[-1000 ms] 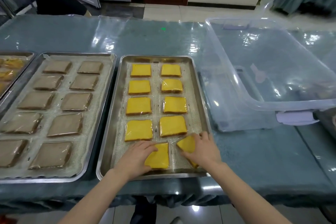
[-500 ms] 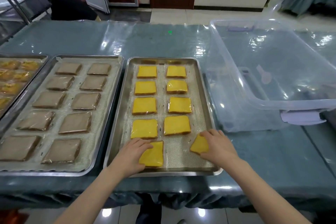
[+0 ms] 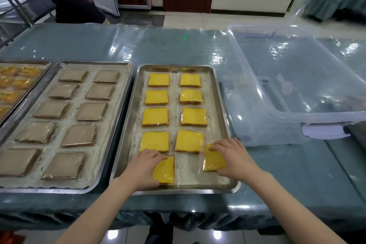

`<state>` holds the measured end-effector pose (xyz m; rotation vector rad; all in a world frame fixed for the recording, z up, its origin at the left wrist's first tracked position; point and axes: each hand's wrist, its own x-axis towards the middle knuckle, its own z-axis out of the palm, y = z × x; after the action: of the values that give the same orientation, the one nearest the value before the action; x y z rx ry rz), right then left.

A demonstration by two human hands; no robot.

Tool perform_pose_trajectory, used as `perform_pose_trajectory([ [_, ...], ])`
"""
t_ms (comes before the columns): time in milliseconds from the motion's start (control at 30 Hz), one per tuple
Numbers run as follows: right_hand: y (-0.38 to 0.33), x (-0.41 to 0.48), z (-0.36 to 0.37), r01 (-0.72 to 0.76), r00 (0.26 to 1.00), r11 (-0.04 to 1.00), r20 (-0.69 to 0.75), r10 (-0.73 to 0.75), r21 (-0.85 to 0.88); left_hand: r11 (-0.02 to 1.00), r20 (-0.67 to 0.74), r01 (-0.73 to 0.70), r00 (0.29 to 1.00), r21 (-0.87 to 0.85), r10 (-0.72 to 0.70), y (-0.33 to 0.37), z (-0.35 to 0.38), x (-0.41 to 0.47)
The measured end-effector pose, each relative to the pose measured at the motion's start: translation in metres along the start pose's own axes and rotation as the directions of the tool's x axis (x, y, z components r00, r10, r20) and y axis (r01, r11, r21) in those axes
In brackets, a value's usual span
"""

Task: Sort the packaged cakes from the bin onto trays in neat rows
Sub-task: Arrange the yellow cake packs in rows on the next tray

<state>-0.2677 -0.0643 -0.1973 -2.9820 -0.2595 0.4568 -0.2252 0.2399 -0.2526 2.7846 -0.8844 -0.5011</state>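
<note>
- Left hand (image 3: 144, 166) lies flat on the left cake (image 3: 165, 170) at the near edge of the tray (image 3: 178, 191), left column. Fingers rest relaxed over its upper left corner, pressing rather than clasping.
- Right hand (image 3: 235, 156) lies spread on the right cake (image 3: 213, 159) near the tray's near right corner, close to the right rim. Fingers are straight on top. The thumb side is hidden, so I cannot tell whether it hooks the edge.
- Right cake sits skewed, its top corner touching or overlapping the wrapper of the cake just beyond. Left cake is roughly square to its column. A bare strip of mesh liner (image 3: 186, 170) lies between the two.
- Handling, judged: light, soft sponge in slick clear film. It should slide readily on the liner and squash if pinched. Steer with flat fingers on the top face, or lift by the film margin, not the centre.
- Further up the tray: eight wrapped yellow cakes (image 3: 155, 117), four rows of two.
- Left of the tray, close alongside: brown-cake tray (image 3: 59, 189). A third tray (image 3: 25, 62) is beyond that, cut off.
- Right of the tray: clear bin (image 3: 257, 128) on the table (image 3: 297, 184).
</note>
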Motion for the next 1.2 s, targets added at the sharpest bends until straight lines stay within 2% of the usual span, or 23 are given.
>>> perform_pose_trajectory([
  [167, -0.026, 0.012, 0.025, 0.112, 0.99, 0.989, 0.079, -0.12, 0.092, 0.994, -0.166, 0.058, 0.983, -0.093, -0.073, 0.021, 0.0, 0.019],
  [300, -0.033, 0.022, 0.032, 0.083, 0.979, 0.986, 0.174, -0.108, 0.147, 0.986, -0.152, 0.076, 0.983, -0.151, -0.099, 0.027, -0.002, 0.033],
  [400, -0.039, 0.032, 0.029, 0.039, 0.999, 0.967, 0.021, -0.045, 0.251, 0.966, -0.208, 0.092, 0.968, -0.242, -0.144, 0.016, -0.001, 0.027],
  [467, -0.05, 0.039, 0.028, 0.027, 0.997, 0.924, -0.077, 0.003, 0.381, 0.939, -0.316, 0.165, 0.912, -0.302, -0.262, 0.003, 0.005, 0.013],
  [500, -0.057, 0.042, 0.029, 0.021, 0.997, 0.909, -0.073, 0.01, 0.416, 0.919, -0.352, 0.215, 0.875, -0.331, -0.332, -0.002, 0.008, 0.004],
  [533, -0.065, 0.044, 0.031, 0.027, 0.999, 0.917, -0.05, -0.008, 0.398, 0.894, -0.363, 0.264, 0.844, -0.361, -0.396, -0.007, 0.012, -0.005],
  [600, -0.078, 0.048, 0.043, 0.067, 0.998, 0.974, -0.015, -0.065, 0.216, 0.841, -0.308, 0.343, 0.818, -0.418, -0.486, -0.011, 0.018, -0.019],
  [667, -0.085, 0.048, 0.055, 0.095, 0.995, 0.994, -0.016, -0.095, 0.043, 0.82, -0.227, 0.378, 0.834, -0.43, -0.503, -0.012, 0.025, -0.027],
  [767, -0.087, 0.048, 0.066, 0.158, 0.985, 0.987, -0.056, -0.161, -0.041, 0.775, -0.165, 0.378, 0.84, -0.506, -0.517, -0.009, 0.03, -0.03],
  [833, -0.086, 0.048, 0.067, 0.217, 0.971, 0.976, -0.093, -0.219, -0.033, 0.735, -0.177, 0.365, 0.819, -0.571, -0.545, -0.006, 0.031, -0.029],
  [933, -0.089, 0.049, 0.064, 0.235, 0.97, 0.97, -0.083, -0.23, 0.068, 0.723, -0.258, 0.333, 0.777, -0.606, -0.574, -0.002, 0.028, -0.027],
  [1100, -0.105, 0.052, 0.065, 0.274, 0.962, 0.949, -0.057, -0.269, 0.158, 0.744, -0.324, 0.391, 0.719, -0.542, -0.615, -0.007, 0.025, -0.034],
  [1200, -0.106, 0.049, 0.07, 0.225, 0.967, 0.963, -0.154, -0.203, 0.146, 0.762, -0.284, 0.466, 0.734, -0.45, -0.617, -0.009, 0.026, -0.037],
])
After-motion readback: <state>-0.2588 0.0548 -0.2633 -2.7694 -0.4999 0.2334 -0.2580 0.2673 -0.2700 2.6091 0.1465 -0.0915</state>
